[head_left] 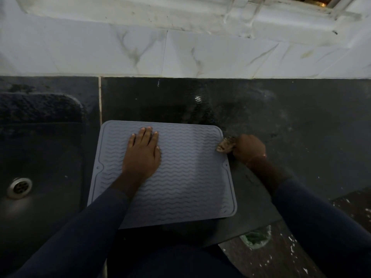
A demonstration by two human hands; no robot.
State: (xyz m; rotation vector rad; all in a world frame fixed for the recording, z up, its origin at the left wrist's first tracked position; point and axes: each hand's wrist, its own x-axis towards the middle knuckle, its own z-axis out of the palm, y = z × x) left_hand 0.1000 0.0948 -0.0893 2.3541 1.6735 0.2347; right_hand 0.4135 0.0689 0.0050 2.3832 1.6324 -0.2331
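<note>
A grey silicone mat (186, 181) with wavy ridges lies on the dark countertop (291, 121), its front edge hanging slightly past the counter's front. My left hand (142, 155) presses flat on the mat's left-centre, fingers straight and pointing away from me. My right hand (249, 148) is curled around a worn brownish scrub sponge (225, 145), which touches the mat's right edge near its far corner.
A dark sink (40, 167) with a metal drain (19, 187) sits left of the mat. White marbled wall tiles (180, 55) back the counter. Below the counter's front right, a green plastic bag (256, 238) lies on a speckled floor.
</note>
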